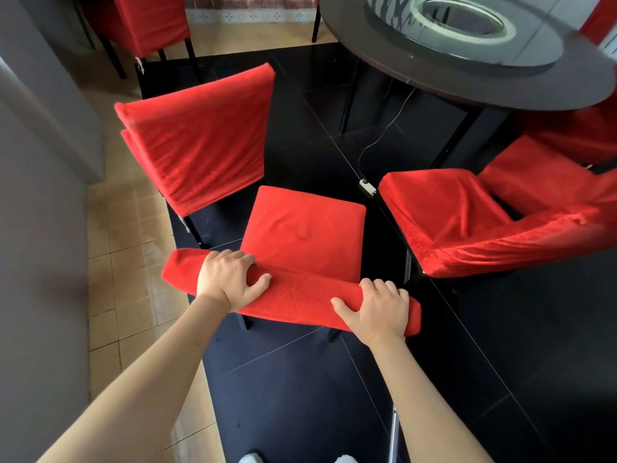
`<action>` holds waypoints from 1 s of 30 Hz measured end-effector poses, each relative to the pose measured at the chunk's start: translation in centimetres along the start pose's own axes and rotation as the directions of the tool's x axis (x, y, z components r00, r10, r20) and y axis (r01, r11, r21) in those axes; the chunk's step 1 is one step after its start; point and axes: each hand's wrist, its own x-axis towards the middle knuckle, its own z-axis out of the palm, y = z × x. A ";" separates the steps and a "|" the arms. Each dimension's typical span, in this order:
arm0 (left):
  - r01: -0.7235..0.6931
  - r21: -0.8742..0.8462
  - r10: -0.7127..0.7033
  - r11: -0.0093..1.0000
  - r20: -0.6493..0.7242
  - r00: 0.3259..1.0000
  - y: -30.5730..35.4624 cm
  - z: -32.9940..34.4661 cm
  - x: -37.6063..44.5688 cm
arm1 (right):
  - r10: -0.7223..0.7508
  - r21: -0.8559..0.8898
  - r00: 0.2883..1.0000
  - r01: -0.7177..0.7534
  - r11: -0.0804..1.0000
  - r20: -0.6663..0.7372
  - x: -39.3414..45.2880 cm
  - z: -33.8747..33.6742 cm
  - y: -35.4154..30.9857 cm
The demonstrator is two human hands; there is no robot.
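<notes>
Red chair back [297, 295]: left hand [227, 282], right hand [377, 312] grip top edge; fingertips hidden, legs mostly hidden.

The chair [302, 228] wears a snug red fabric cover over its square seat and its backrest, with thin black legs showing beneath. It stands upright, apart from the round table [354, 38], its seat turned roughly toward the table and its backrest farthest from it.
</notes>
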 end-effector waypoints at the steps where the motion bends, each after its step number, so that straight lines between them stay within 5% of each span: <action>1: 0.002 0.001 -0.002 1.000 -0.002 1.000 -0.1 0.1 0.6 | -0.001 0.001 1.000 0.001 1.000 -0.006 0.6 0.1 0.0; 30: -0.017 -0.016 0.017 1.000 -0.038 0.999 -3.2 1.6 19.8 | 0.037 0.021 0.991 -0.035 0.999 -0.132 19.0 3.0 -0.4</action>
